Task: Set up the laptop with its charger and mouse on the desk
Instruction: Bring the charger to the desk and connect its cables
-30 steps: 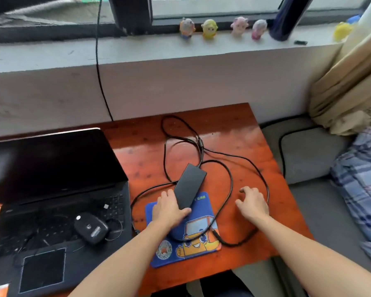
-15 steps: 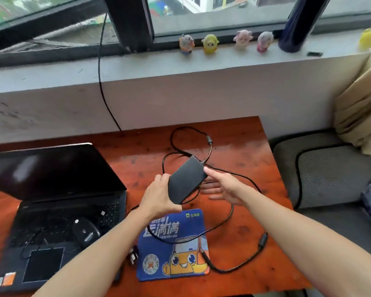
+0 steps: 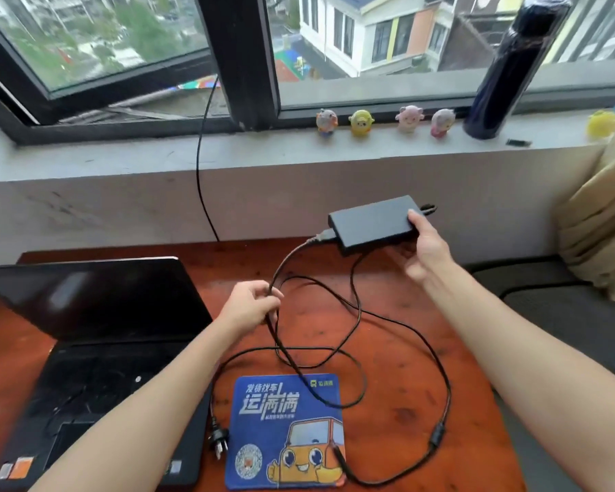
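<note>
Head view: I see the right hand point(image 3: 425, 253) with fingers clamped on the charger brick point(image 3: 370, 225), held above the far tabletop point(image 3: 387, 438), long axis sideways. The left hand point(image 3: 251, 307) has fingers pinching its cable point(image 3: 288, 261) and is nearer the plug point(image 3: 218, 442).

Glossy reddish wood desk point(image 3: 398, 353), matt black plastic charger brick point(image 3: 370, 221), glossy laptop screen point(image 3: 96, 296)
</note>
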